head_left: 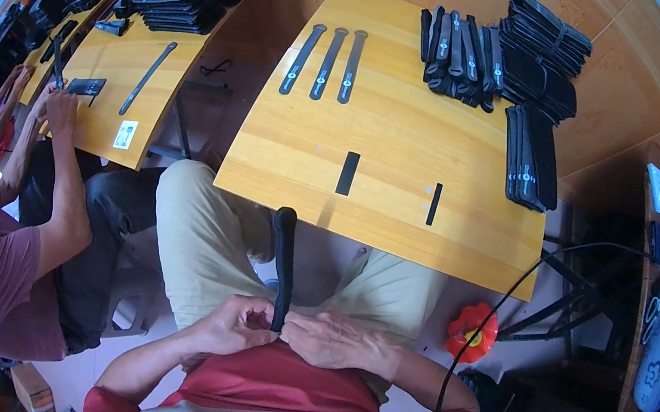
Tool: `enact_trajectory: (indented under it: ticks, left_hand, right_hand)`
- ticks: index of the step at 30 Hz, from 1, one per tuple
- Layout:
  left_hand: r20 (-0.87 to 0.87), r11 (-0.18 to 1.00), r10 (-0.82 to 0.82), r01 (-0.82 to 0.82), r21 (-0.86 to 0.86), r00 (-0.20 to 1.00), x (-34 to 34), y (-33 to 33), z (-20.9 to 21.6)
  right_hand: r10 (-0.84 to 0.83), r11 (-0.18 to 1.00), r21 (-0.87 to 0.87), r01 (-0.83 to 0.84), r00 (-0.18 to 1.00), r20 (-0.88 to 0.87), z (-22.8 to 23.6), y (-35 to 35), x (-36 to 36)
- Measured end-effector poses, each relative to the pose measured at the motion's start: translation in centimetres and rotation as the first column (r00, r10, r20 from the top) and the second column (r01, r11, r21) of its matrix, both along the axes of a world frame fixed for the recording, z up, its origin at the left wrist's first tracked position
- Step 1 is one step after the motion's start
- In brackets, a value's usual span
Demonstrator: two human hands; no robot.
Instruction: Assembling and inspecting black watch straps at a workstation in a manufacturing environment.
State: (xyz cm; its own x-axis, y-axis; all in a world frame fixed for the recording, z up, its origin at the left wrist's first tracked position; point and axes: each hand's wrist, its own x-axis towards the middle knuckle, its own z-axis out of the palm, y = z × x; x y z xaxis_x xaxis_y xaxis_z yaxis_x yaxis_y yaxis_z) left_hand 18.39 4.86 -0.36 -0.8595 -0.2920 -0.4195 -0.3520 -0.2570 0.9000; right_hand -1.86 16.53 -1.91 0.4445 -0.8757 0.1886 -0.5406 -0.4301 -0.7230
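Above my lap I hold a long black fabric strap (283,255) nearly upright, its rounded end pointing toward the table. My left hand (242,325) pinches its lower end between thumb and fingers. Pressed against the same end from the other side is my right hand (325,339), fingers closed; the fingertips of both hands almost meet there. On the wooden table (394,134) in front lie three grey straps with rounded ends, among them a middle one (328,63). Nearer me are two short black strips, a wider one (348,173) and a narrower one (434,203).
A row of straps (462,58), bundled black stacks (545,41) and a fanned pile (530,157) fill the table's right side. A black cable (495,312) hangs at right, by a red flower-shaped object (472,333). Co-workers, one in a purple shirt (4,274), sit at left.
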Motion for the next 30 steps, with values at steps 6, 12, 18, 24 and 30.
enact_trajectory:
  ticks: [6,12,18,24,30]
  left_hand:
    - [-0.052,0.982,-0.164,0.168,0.090,0.985,0.1,-1.6,1.2]
    - [-0.081,0.991,-0.040,0.050,0.127,0.996,0.2,-0.8,1.0]
    - [0.004,0.991,0.058,-0.058,0.125,0.998,0.8,-0.1,0.7]
    - [-0.085,0.962,-0.013,0.036,0.271,0.996,0.5,-0.6,2.9]
    - [-0.097,0.968,-0.078,0.099,0.231,0.992,0.2,-0.9,3.3]
  right_hand:
    - [-0.034,0.999,0.047,0.021,0.956,0.293,1.6,-0.5,0.1]
    - [-0.100,0.989,-0.069,0.127,0.945,0.313,0.6,-0.7,0.9]
    - [-0.159,0.975,-0.114,0.190,0.958,0.239,0.1,-0.7,1.8]
    - [-0.071,0.993,0.113,0.019,0.875,0.479,2.3,-0.6,0.8]
    - [-0.112,0.976,0.218,0.000,0.856,0.505,2.4,-0.4,0.6]
